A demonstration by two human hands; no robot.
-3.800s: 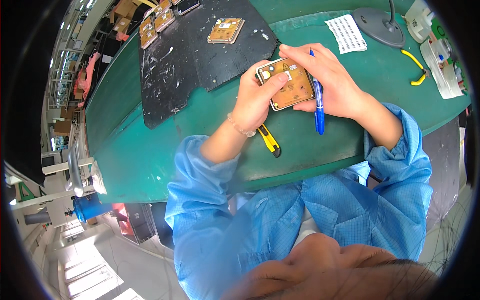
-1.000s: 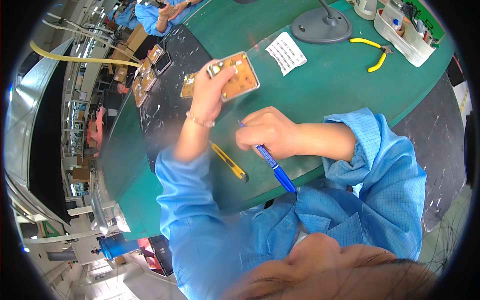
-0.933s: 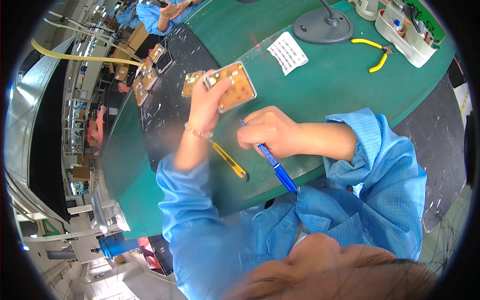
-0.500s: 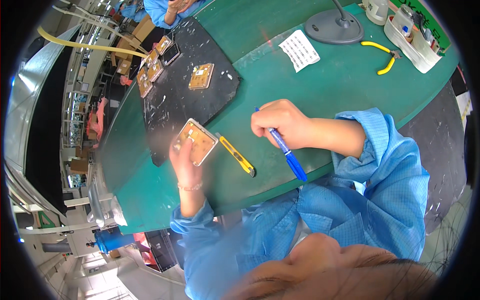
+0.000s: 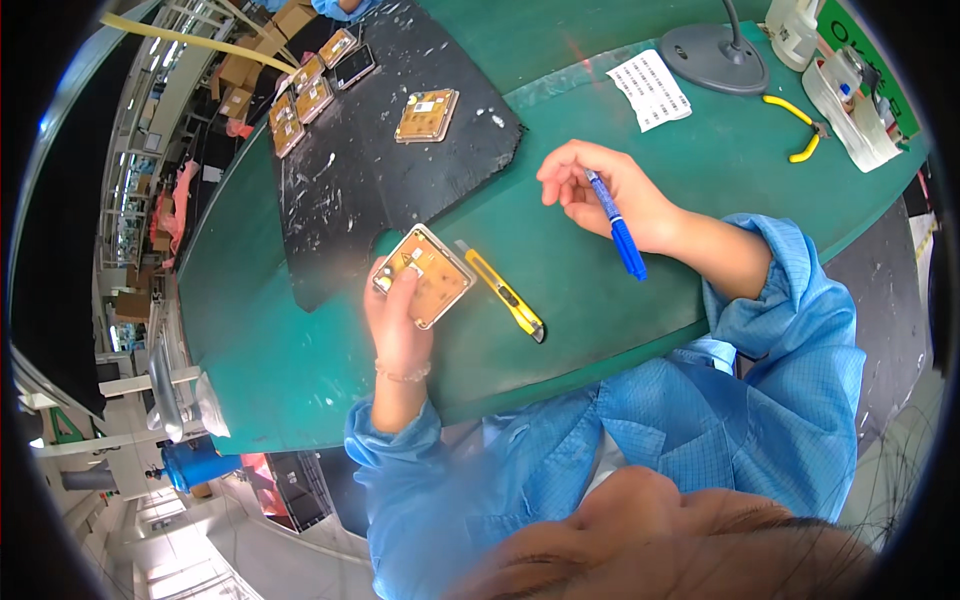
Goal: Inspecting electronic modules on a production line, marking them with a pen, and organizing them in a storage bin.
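Observation:
My left hand (image 5: pixel 395 312) grips a square, metal-framed module with an orange-brown board (image 5: pixel 432 283), its thumb lying on the board's face. Above the green table my right hand (image 5: pixel 625 197) holds a blue marker pen (image 5: pixel 617 228) loosely, the capped blue end pointing down toward me. The index finger and other fingertips are partly spread while the pen lies across the hand. Between the two hands a yellow utility knife (image 5: pixel 510 300) rests on the table, close beside the module. The underside of the module is hidden.
A black mat (image 5: pixel 385 190) at far left carries a similar module (image 5: pixel 427 115) and several more near a dark phone-like device (image 5: pixel 354 67). Farther right are a printed label sheet (image 5: pixel 650 90), a grey stand base (image 5: pixel 715 57), yellow-handled pliers (image 5: pixel 795 128) and a white container (image 5: pixel 850 115).
My right hand has turned and loosened its fingers, so the pen now lies exposed across it. The module in my left hand has tilted slightly. The whole view has shifted a little.

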